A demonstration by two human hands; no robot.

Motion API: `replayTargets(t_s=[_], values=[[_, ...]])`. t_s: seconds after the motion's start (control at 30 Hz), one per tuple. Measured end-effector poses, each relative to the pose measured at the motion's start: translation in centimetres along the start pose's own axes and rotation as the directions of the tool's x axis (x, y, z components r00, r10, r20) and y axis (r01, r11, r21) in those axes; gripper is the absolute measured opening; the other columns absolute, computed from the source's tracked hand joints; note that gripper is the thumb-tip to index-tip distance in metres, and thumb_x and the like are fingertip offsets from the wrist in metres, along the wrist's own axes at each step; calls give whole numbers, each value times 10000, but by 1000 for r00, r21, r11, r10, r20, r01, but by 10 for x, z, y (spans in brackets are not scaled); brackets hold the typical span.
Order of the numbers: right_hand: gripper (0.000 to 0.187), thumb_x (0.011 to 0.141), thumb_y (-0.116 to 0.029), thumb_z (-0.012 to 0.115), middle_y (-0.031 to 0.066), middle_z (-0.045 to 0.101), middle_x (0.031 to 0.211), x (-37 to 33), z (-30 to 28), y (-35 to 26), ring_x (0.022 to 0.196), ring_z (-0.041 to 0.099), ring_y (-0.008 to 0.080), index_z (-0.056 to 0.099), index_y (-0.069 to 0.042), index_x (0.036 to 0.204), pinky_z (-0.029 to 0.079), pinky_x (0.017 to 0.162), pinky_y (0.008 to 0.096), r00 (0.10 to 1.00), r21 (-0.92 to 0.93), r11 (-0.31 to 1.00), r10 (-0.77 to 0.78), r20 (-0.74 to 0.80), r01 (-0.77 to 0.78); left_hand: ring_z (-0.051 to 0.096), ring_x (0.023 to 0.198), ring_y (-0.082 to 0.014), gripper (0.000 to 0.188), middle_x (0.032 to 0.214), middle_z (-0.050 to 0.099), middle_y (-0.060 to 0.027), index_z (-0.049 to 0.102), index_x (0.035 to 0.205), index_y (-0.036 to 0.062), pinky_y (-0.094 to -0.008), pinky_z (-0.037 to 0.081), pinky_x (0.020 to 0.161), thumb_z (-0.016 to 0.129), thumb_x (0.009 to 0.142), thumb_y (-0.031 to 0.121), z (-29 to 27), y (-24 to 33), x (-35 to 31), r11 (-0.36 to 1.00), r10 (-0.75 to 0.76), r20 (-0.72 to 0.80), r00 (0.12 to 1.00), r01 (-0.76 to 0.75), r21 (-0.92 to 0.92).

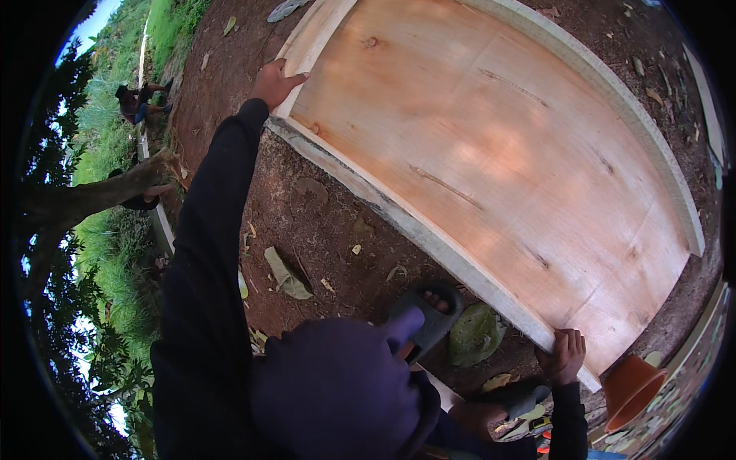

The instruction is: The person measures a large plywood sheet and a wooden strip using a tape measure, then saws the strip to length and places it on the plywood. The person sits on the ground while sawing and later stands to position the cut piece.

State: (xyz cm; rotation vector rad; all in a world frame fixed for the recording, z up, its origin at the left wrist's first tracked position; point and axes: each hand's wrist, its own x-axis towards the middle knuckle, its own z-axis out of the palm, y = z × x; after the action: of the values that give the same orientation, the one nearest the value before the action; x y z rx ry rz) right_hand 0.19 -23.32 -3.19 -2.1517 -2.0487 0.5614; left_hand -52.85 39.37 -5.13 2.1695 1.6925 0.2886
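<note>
A large wooden panel (pixel 491 176) lies on the ground, with raised wooden strips along both long sides and its left end. My left hand (pixel 272 84) grips the near-left corner, its thumb over the end strip (pixel 310 46). At the near-right end, my right hand (pixel 565 356) has its fingers curled over the near long strip (pixel 460 268). The panel's right end shows no strip. Both my arms wear dark sleeves. A rounded dark purple shape (pixel 337 383) fills the lower middle and hides part of the ground; I cannot tell what it is.
An orange-brown pot (pixel 632 392) lies tilted beside the panel's right end. Sandalled feet (pixel 433 307) stand near the panel, among dry leaves (pixel 285 274) on brown soil. A tree trunk (pixel 100 195) leans at left; beyond, a person (pixel 136 106) sits by a low kerb.
</note>
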Motion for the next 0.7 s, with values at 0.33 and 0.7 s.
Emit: replayTargets(t_s=[0.33,0.7], values=[[537,636,-245,865,161,586,936,7,0,1,837,573,384,569,-27,1028,435,731,488,999,28,998,-48,-8,48,765,908,-322,625,992,771,-235,738,1164,-45,-427,570,849,868,798,445,-30,-14,13,978,104,-59,993,-91,188],[517,647,-254,867,161,570,919,10,5,-3,827,564,382,567,-24,1000,436,736,485,1000,31,999,-23,10,23,763,986,-298,629,1098,770,-223,730,1232,-17,-410,561,913,848,823,446,-18,-40,43,981,132,-33,991,-125,147]])
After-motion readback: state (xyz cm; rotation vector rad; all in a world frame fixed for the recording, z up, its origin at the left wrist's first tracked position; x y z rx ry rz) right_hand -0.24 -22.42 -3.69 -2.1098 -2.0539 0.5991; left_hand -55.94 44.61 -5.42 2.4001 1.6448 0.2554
